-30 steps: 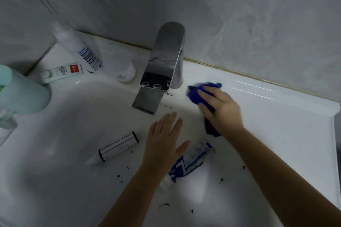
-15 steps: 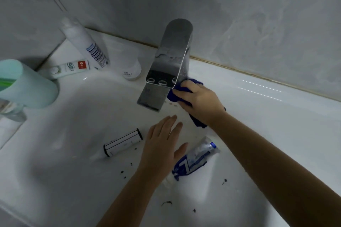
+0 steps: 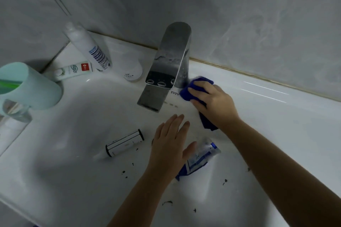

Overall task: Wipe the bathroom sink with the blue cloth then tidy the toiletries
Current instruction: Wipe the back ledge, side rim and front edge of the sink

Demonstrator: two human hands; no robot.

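Light is dim and bluish-grey, and detail is soft and grainy throughout. Two thin glare streaks lie on the sink (image 3: 276, 108) rim at 3 o'clock, and the chrome tap (image 3: 171, 61) shows dull highlights. Soft shadows pool in the basin at 7 o'clock. The blue cloth (image 3: 201, 83) is slightly smeared. Wide-angle distortion curves the wall (image 3: 239, 14) seam and stretches the cup (image 3: 31, 86) at 9 o'clock.

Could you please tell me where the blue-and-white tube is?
In the head view, the blue-and-white tube lies right of centre in the sink basin, partly hidden by the left hand, below the blue cloth.
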